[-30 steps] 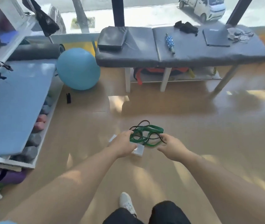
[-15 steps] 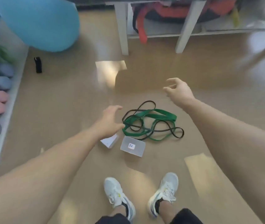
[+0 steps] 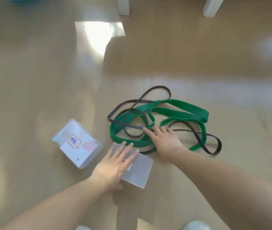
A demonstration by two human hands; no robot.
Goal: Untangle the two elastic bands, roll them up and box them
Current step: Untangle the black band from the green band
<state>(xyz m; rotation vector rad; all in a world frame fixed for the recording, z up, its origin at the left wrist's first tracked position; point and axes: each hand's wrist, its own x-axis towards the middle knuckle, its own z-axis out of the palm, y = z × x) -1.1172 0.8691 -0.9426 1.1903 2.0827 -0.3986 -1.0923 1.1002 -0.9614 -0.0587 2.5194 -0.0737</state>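
where the head view looks straight down at a tan wooden floor (image 3: pixel 32 80), sees two elastic bands lying tangled together in one loose heap, right of centre. wide green band (image 3: pixel 181 110) looped in broad flat curves, with a narrow black band (image 3: pixel 198 132) threaded over and under it and trailing out to the right end of the heap. left hand (image 3: pixel 115 165) pressed flat on a frosted plastic box (image 3: pixel 140 171), fingers spread and straight, gripping nothing; fingertips just short of the green band's near edge. right hand (image 3: pixel 163 140) laid palm down on the tangle itself, fingers extended and slack, resting on both bands where they cross, not closed around either. second clear box (image 3: pixel 77 143) to the left of the first, apart from it and clear of the bands, tilted on the floor, showing a white label with a red-bordered mark. at the top edge, two white furniture legs (image 3: pixel 123 5); at the bottom edge, toe of a white shoe (image 3: pixel 196 226). bright patch of sunlight on the floor above the boxes.
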